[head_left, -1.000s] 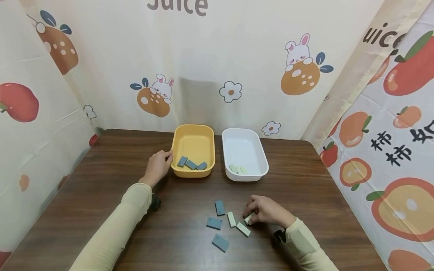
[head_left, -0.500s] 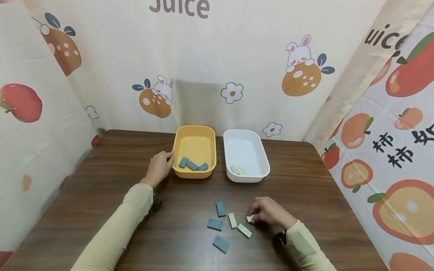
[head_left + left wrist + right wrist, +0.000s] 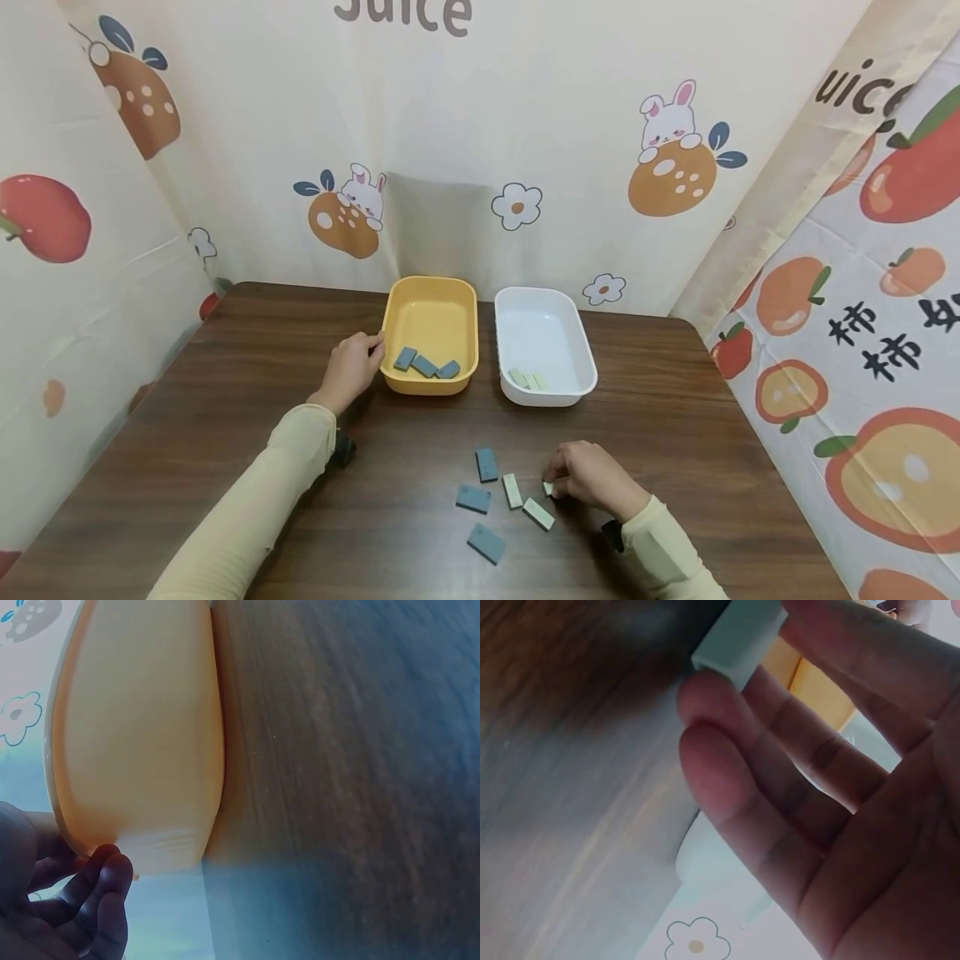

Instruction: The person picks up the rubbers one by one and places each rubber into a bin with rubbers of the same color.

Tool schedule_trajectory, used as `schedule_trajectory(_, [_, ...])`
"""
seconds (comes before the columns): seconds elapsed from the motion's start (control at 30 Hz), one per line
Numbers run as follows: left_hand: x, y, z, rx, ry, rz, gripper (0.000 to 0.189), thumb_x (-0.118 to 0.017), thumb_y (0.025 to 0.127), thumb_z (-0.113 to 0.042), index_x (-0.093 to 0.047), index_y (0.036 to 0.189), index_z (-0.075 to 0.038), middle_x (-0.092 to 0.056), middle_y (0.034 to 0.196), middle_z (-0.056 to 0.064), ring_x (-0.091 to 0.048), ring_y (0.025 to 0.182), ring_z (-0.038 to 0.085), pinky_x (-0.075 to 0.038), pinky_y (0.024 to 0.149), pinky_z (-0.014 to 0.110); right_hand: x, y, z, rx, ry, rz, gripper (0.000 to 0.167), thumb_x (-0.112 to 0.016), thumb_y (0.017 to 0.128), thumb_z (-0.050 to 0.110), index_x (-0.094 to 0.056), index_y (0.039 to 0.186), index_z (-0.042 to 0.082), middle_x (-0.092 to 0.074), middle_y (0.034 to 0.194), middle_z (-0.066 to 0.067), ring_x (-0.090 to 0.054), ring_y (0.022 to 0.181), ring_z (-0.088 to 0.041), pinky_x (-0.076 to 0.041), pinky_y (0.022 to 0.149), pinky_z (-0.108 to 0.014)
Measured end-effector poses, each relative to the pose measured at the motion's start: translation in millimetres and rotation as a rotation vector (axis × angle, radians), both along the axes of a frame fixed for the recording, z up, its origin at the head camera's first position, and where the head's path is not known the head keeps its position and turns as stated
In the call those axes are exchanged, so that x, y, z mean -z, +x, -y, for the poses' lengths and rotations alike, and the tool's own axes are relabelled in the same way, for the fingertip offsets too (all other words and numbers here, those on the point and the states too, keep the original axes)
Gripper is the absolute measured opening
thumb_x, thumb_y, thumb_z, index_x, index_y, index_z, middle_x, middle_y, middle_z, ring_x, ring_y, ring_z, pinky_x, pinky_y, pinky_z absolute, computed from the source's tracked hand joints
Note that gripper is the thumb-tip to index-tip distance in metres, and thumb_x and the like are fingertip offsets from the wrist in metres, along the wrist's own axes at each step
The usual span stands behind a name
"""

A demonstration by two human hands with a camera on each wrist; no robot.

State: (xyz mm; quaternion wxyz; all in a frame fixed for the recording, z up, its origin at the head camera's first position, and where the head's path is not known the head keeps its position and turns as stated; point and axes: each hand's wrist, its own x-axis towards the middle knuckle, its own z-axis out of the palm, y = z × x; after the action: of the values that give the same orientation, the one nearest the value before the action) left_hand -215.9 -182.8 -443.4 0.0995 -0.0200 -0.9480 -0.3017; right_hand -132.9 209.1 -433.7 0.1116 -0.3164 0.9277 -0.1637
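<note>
My left hand pinches the left rim of a yellow bin. Seen from the left wrist, its fingers curl at the edge of the bin's wall. Low over the table, my right hand holds a small pale green block between thumb and fingers. The right wrist view shows that block at the fingertips. Left of this hand lie two more pale green blocks, one upright in view and one slanted. Several blue-grey blocks lie further left.
Beside the yellow bin stands a white bin with several pale green blocks near its front. Blue-grey blocks lie inside the yellow bin. A printed curtain hangs behind the brown wooden table.
My right hand has shifted slightly with the pale green block, which shows at a different angle between its fingers. The left hand stays on the yellow bin's rim.
</note>
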Motion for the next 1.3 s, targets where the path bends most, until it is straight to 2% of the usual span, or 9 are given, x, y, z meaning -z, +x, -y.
schedule_trajectory(0.3, [2.3, 0.9, -2.4, 0.005, -0.011, -0.007, 0.035, -0.056, 0.097, -0.015, -0.062, 0.127, 0.001, -0.064, 0.086, 0.019, -0.045, 0.058, 0.021, -0.037, 0.054, 0.030, -0.5, 7.2, -0.7, 0.012, 0.040, -0.023, 0.011, -0.080, 0.075, 0.014, -0.071, 0.072, 0.019, -0.064, 0.071, 0.011, -0.053, 0.066, -0.004, -0.044, 0.060, -0.026])
schedule_trajectory(0.6, [3.6, 0.2, -0.9, 0.008, 0.016, 0.021, 0.036, -0.055, 0.098, -0.016, -0.061, 0.129, 0.001, -0.063, 0.086, 0.018, -0.045, 0.058, 0.021, -0.038, 0.053, 0.028, -0.7, 6.2, -1.5, -0.059, 0.044, -0.031, 0.013, -0.073, 0.082, 0.014, -0.067, 0.073, 0.019, -0.057, 0.068, 0.013, -0.043, 0.060, 0.000, -0.038, 0.056, -0.022])
schedule_trajectory(0.77, [-0.4, -0.7, 3.3, -0.006, 0.029, 0.011, 0.036, -0.056, 0.097, -0.017, -0.062, 0.128, -0.001, -0.068, 0.093, 0.020, -0.047, 0.060, 0.021, -0.039, 0.056, 0.029, -3.8, 2.2, 1.1, -0.093, 0.003, -0.078, 0.007, -0.074, 0.082, 0.015, -0.070, 0.078, 0.017, -0.059, 0.073, 0.010, -0.050, 0.065, -0.001, -0.043, 0.058, -0.022])
schedule_trajectory(0.9, [-0.4, -1.0, 4.9, -0.004, 0.033, 0.017, 0.036, -0.056, 0.097, -0.017, -0.062, 0.128, -0.001, -0.067, 0.093, 0.020, -0.047, 0.060, 0.021, -0.039, 0.056, 0.029, -10.3, -2.7, 1.8, -0.103, -0.036, -0.092, 0.003, -0.075, 0.081, 0.013, -0.072, 0.083, 0.014, -0.062, 0.078, 0.007, -0.055, 0.069, -0.003, -0.046, 0.062, -0.022])
schedule_trajectory(1.1, [0.8, -1.6, 4.7, -0.008, 0.043, 0.033, 0.036, -0.056, 0.097, -0.017, -0.061, 0.129, -0.001, -0.067, 0.092, 0.020, -0.045, 0.058, 0.020, -0.038, 0.054, 0.028, -21.6, -11.4, 3.1, -0.048, -0.071, -0.123, 0.005, -0.074, 0.080, 0.010, -0.071, 0.083, 0.011, -0.061, 0.075, 0.006, -0.054, 0.067, -0.003, -0.046, 0.061, -0.020])
schedule_trajectory(1.3, [0.7, -4.0, 3.9, -0.004, 0.044, 0.033, 0.036, -0.055, 0.098, -0.017, -0.060, 0.129, -0.001, -0.069, 0.099, 0.023, -0.045, 0.056, 0.020, -0.038, 0.053, 0.028, -31.0, -20.8, 5.5, 0.080, -0.088, -0.109, 0.005, -0.075, 0.083, 0.013, -0.073, 0.086, 0.012, -0.063, 0.073, 0.009, -0.053, 0.066, -0.001, -0.045, 0.060, -0.020])
